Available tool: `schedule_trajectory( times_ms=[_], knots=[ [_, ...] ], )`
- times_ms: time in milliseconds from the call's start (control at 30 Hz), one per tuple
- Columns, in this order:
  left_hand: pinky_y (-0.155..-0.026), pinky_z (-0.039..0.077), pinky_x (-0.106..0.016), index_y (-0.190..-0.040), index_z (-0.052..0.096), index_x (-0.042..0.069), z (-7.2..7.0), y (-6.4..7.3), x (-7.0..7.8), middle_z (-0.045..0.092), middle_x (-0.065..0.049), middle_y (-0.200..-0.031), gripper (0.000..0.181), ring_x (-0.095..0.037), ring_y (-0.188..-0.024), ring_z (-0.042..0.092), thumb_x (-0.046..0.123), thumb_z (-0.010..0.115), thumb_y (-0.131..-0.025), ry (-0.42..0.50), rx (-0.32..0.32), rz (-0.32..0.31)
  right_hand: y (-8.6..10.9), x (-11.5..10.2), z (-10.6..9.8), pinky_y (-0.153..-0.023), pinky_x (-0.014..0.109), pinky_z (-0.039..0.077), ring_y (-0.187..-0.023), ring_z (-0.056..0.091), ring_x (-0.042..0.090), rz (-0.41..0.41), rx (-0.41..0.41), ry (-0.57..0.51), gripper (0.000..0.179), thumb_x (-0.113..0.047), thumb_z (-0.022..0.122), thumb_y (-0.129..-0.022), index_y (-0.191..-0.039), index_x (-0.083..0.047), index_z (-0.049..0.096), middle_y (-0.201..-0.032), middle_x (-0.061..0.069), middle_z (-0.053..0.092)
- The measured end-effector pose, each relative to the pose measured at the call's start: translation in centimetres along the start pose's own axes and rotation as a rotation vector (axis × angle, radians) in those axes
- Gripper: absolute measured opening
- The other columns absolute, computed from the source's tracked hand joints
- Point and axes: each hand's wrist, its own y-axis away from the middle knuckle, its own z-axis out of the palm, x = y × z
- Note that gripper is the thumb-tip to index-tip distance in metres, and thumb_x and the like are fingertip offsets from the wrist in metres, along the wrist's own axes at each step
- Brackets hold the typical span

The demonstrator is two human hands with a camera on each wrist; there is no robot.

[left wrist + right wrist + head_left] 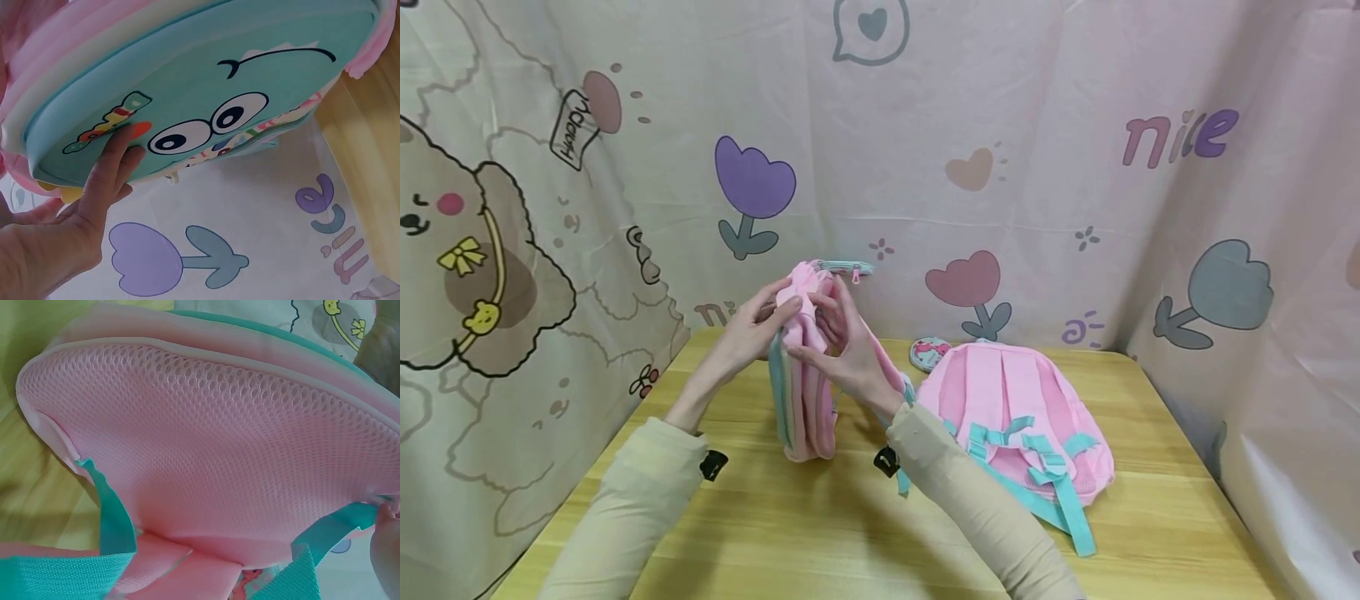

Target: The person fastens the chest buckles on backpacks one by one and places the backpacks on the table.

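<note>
A pink backpack (808, 400) stands edge-on on the table, left of centre. The left hand (760, 325) grips its upper end, thumb on the pink fabric. In the left wrist view, fingers (103, 175) lie against the teal front panel (187, 81), which has printed eyes and a mouth. The right hand (853, 350) holds the same upper end from the other side, thumb and fingers around the bunched pink fabric. Pink mesh (212, 444) covers the back panel in the right wrist view, with teal straps (115, 506) hanging from it.
A second pink backpack (1022, 417) lies on the wooden table (760, 533) to the right, teal straps up. Behind it is a small round printed piece (928, 353). A teal zippered flap (846, 267) juts out behind the held backpack. Printed cloth (880, 150) hangs around the table.
</note>
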Motion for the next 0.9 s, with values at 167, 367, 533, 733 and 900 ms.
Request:
schedule_trajectory(
  times_ms=[167, 367, 533, 733, 900],
  knots=[
    [-0.078, 0.058, -0.034, -0.161, 0.025, 0.018, -0.7, 0.3, 0.2, 0.052, -0.025, -0.147, 0.073, -0.037, -0.12, 0.061, 0.053, 0.049, -0.102, -0.061, -0.002, -0.012, -0.2, 1.8, -0.2, -0.123, 0.042, 0.03, -0.151, 0.036, 0.02, -0.028, -0.021, 0.092, 0.106, -0.002, 0.077, -0.086, -0.163, -0.019, 0.006, -0.157, 0.009, 0.046],
    [-0.075, 0.052, -0.028, -0.16, 0.026, 0.013, -1.1, 0.7, 0.2, 0.058, -0.027, -0.135, 0.07, -0.035, -0.11, 0.062, 0.049, 0.047, -0.104, -0.13, 0.016, 0.008, -0.1, 1.9, -0.2, -0.123, 0.043, 0.03, -0.154, 0.03, 0.02, -0.015, -0.046, 0.259, 0.099, -0.017, 0.078, -0.089, -0.163, -0.025, 0.012, -0.162, 0.003, 0.04],
    [-0.095, 0.053, -0.049, -0.161, 0.025, 0.015, -1.4, 0.9, 0.2, 0.048, -0.027, -0.149, 0.067, -0.04, -0.124, 0.056, 0.047, 0.044, -0.105, -0.163, 0.035, 0.005, 0.1, 2.1, -0.3, -0.124, 0.052, 0.026, -0.158, 0.014, 0.015, 0.039, -0.091, 0.363, 0.086, -0.032, 0.075, -0.091, -0.16, -0.029, 0.026, -0.17, -0.01, 0.015],
    [-0.115, 0.033, -0.064, -0.162, 0.022, 0.023, -1.8, 1.0, 0.0, 0.025, -0.017, -0.167, 0.059, -0.044, -0.145, 0.037, 0.039, 0.037, -0.107, -0.188, 0.048, 0.001, 0.2, 2.6, -0.7, -0.128, 0.055, -0.003, -0.16, 0.001, 0.015, 0.042, -0.156, 0.577, 0.073, -0.042, 0.068, -0.094, -0.157, -0.026, 0.036, -0.168, -0.011, 0.022],
    [-0.096, 0.044, -0.053, -0.161, 0.026, 0.027, -2.1, 1.1, -0.2, 0.033, -0.017, -0.162, 0.055, -0.041, -0.114, 0.055, 0.035, 0.033, -0.107, -0.223, 0.073, -0.027, 0.4, 3.1, -1.1, -0.127, 0.054, -0.007, -0.16, -0.002, 0.018, 0.09, -0.191, 0.671, 0.069, -0.044, 0.066, -0.095, -0.155, -0.024, 0.04, -0.169, -0.007, 0.021]
  ],
)
